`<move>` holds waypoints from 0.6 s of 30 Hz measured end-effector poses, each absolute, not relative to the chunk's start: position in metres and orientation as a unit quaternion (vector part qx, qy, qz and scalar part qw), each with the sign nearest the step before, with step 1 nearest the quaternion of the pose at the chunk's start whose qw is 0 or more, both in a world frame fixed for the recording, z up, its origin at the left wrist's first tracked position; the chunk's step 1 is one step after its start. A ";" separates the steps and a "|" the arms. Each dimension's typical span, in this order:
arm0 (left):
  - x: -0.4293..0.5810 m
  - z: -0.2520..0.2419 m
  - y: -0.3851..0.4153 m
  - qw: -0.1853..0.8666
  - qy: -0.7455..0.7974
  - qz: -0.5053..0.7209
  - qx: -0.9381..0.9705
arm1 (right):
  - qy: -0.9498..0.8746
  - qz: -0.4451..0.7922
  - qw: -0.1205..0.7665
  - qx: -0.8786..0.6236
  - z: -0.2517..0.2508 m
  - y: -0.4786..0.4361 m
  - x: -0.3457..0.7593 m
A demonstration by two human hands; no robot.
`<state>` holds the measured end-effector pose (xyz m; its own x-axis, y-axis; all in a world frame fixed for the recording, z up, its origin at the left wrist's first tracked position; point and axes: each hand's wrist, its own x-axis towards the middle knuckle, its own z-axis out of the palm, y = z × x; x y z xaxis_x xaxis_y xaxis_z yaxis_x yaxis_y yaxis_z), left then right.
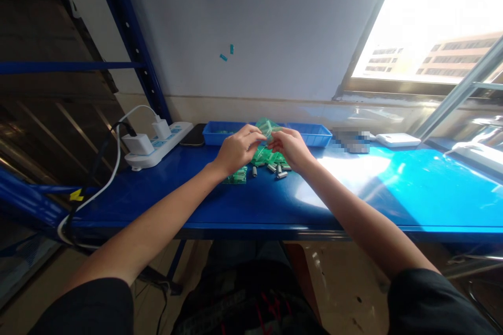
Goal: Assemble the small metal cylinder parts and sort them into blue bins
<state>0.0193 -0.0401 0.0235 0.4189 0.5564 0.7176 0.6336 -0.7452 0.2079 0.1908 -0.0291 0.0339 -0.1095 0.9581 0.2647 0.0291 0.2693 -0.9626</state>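
Note:
A green see-through plastic bag (266, 126) is held up between my two hands, with small pale pieces showing inside it. My left hand (240, 149) pinches the bag's left side, fingers closed. On the other side my right hand (290, 147) grips it with bent fingers. Below them lies a heap of green bags (268, 157) on the blue table (251, 204). Several small silver-grey metal pieces (282, 175) are scattered in front of the heap. Another filled green bag (238, 176) rests under my left wrist.
Behind my hands stands a long blue tray (318, 135). A dark phone (192, 135) and a white power strip (159, 144) with plugged-in chargers are at the left. White flat devices (397, 140) sit at the right, near the window.

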 end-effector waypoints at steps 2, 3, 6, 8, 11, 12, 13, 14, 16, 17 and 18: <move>0.021 0.023 -0.038 0.012 -0.356 -0.401 -0.844 | -0.649 0.317 0.542 -0.429 0.031 -0.027 0.194; 0.022 0.023 -0.036 -0.023 -0.366 -0.408 -0.836 | -0.684 0.235 0.543 -0.426 0.030 -0.026 0.195; 0.021 0.024 -0.030 -0.209 -0.424 -0.455 -0.754 | -0.771 0.032 0.516 -0.371 0.026 -0.027 0.197; 0.018 0.025 -0.026 -0.345 -0.449 -0.470 -0.677 | -0.801 -0.013 0.496 -0.333 0.025 -0.029 0.195; 0.014 0.025 -0.020 -0.432 -0.468 -0.470 -0.611 | -0.816 -0.030 0.483 -0.314 0.022 -0.030 0.192; 0.013 0.025 -0.019 -0.428 -0.473 -0.474 -0.607 | -0.819 -0.035 0.480 -0.314 0.021 -0.029 0.192; 0.012 0.025 -0.019 -0.415 -0.477 -0.481 -0.608 | -0.820 -0.039 0.477 -0.316 0.021 -0.029 0.192; 0.012 0.025 -0.019 -0.394 -0.476 -0.492 -0.613 | -0.819 -0.042 0.474 -0.322 0.020 -0.029 0.192; 0.013 0.025 -0.020 -0.327 -0.468 -0.518 -0.637 | -0.809 -0.027 0.475 -0.345 0.021 -0.028 0.192; 0.014 0.025 -0.022 -0.279 -0.461 -0.527 -0.657 | -0.801 0.000 0.477 -0.361 0.022 -0.028 0.192; 0.015 0.025 -0.024 -0.222 -0.451 -0.529 -0.683 | -0.792 0.044 0.478 -0.378 0.023 -0.028 0.192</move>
<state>0.0146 -0.0241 0.0245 0.0326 0.8516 0.5231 0.3814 -0.4944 0.7811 0.1924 -0.0278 0.0231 -0.2580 0.6406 0.7232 0.5561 0.7106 -0.4311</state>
